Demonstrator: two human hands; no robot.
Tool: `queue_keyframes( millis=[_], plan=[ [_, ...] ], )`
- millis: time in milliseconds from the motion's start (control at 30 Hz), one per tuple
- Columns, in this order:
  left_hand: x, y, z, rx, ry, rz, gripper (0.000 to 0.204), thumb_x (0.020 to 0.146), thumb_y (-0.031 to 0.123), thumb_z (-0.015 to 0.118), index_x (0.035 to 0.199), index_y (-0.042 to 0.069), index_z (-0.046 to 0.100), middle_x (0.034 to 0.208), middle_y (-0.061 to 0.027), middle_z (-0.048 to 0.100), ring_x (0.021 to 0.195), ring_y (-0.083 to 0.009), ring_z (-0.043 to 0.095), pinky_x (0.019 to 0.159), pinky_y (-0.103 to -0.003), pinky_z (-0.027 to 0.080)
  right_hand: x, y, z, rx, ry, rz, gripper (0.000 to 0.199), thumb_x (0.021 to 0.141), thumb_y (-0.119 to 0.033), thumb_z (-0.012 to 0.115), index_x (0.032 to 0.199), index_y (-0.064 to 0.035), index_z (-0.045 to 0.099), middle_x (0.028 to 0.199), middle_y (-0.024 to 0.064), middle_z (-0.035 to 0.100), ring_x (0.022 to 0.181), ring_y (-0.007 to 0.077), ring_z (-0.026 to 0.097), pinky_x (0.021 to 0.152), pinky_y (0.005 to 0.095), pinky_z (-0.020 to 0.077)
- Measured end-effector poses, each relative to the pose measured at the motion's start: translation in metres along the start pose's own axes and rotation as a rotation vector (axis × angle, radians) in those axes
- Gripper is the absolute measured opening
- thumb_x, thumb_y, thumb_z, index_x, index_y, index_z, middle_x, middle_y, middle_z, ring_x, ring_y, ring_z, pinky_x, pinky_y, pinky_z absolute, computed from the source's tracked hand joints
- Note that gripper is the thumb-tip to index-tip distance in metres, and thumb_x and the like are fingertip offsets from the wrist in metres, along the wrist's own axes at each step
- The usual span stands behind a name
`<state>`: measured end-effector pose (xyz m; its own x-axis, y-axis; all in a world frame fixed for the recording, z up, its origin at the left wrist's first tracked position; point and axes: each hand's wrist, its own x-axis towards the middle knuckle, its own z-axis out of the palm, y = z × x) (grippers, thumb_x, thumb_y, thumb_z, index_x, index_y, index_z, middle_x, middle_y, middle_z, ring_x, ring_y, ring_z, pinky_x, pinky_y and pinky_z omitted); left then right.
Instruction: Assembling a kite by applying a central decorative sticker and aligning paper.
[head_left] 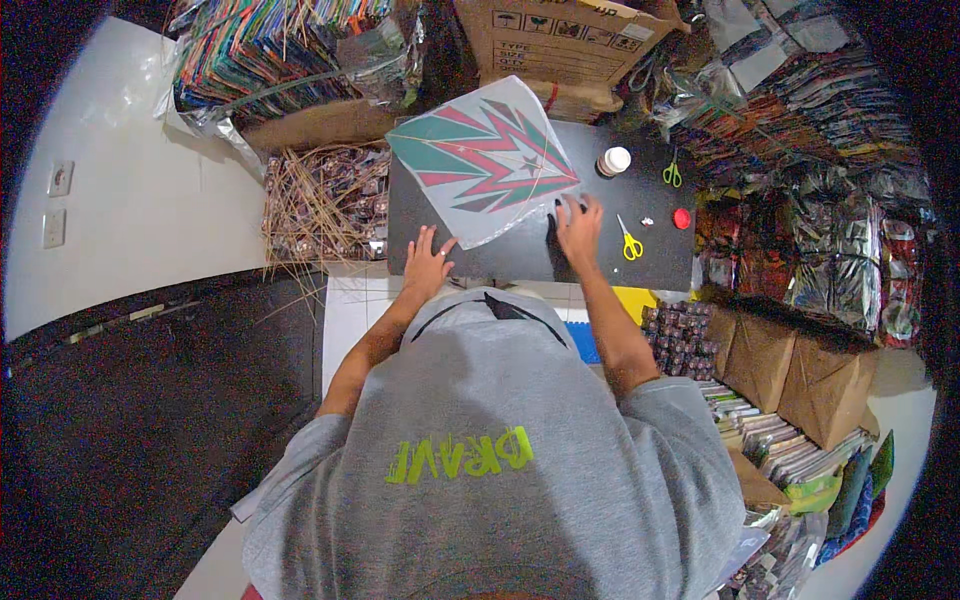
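A diamond-shaped paper kite point(470, 203), white with green, red and dark pointed shapes and a star, lies on the dark table point(505, 262). Thin sticks cross it. My left hand point(427, 264) rests at the table's near edge beside the kite's lower left side, fingers spread and holding nothing. By the kite's right corner, my right hand point(578, 230) is over the table with its fingers slightly bent and apart. Nothing shows in it; whether its fingertips touch the kite I cannot tell. Yellow-handled scissors point(631, 245) lie to the right of this hand.
A white-lidded jar point(614, 161), green-handled scissors point(673, 176) and a red cap point(682, 218) are on the table's right side. Left of it lies a heap of thin sticks point(325, 205). Bundled stacks point(275, 55), a cardboard box point(565, 45) and wrapped packs point(835, 245) surround the table.
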<state>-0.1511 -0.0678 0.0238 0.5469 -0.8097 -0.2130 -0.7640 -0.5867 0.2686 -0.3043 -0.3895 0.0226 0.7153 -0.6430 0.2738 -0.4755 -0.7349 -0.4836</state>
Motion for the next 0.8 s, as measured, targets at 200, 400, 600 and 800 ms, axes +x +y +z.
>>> queue_keyframes(
  millis=[200, 400, 600, 800],
  plan=[
    [-0.006, -0.009, -0.006, -0.026, -0.008, 0.035, 0.061, 0.093, 0.031, 0.069, 0.148, 0.017, 0.047, 0.16, -0.0193, 0.031, 0.151, -0.0425, 0.025, 0.118, -0.058, 0.03, 0.08, 0.065, -0.059, -0.169, 0.227, 0.022, 0.047, 0.085, -0.033, 0.078, 0.123, -0.009, 0.066, 0.131, 0.0213, 0.056, 0.126, 0.0413, 0.047, 0.106, 0.0516, 0.0412],
    [-0.009, -0.025, -0.009, -0.125, -0.008, 0.033, 0.06, 0.093, 0.028, 0.069, 0.148, 0.015, 0.046, 0.163, -0.0175, 0.028, 0.152, -0.0408, 0.024, 0.119, -0.059, 0.029, 0.138, 0.083, -0.081, -0.415, -0.271, 0.1, 0.048, 0.08, -0.043, 0.081, 0.121, -0.0199, 0.072, 0.134, 0.0022, 0.06, 0.131, 0.0295, 0.05, 0.1, 0.0585, 0.0443],
    [-0.008, -0.015, -0.023, -0.125, -0.009, 0.035, 0.065, 0.092, 0.025, 0.07, 0.152, 0.024, 0.045, 0.162, -0.0236, 0.027, 0.15, -0.0454, 0.026, 0.118, -0.059, 0.029, 0.158, 0.096, -0.075, -0.52, -0.426, 0.078, 0.034, 0.083, -0.044, 0.078, 0.11, -0.0235, 0.078, 0.133, 0.0035, 0.06, 0.127, 0.0281, 0.052, 0.098, 0.0585, 0.0445],
    [-0.008, -0.018, -0.02, -0.107, 0.009, 0.055, 0.068, 0.09, 0.023, 0.071, 0.152, 0.025, 0.045, 0.16, -0.0268, 0.026, 0.148, -0.0494, 0.028, 0.117, -0.059, 0.03, 0.174, 0.09, -0.077, -0.567, -0.538, 0.055, 0.041, 0.086, -0.054, 0.07, 0.11, -0.0207, 0.078, 0.137, 0.0061, 0.057, 0.133, 0.032, 0.047, 0.099, 0.07, 0.0384]
  ],
)
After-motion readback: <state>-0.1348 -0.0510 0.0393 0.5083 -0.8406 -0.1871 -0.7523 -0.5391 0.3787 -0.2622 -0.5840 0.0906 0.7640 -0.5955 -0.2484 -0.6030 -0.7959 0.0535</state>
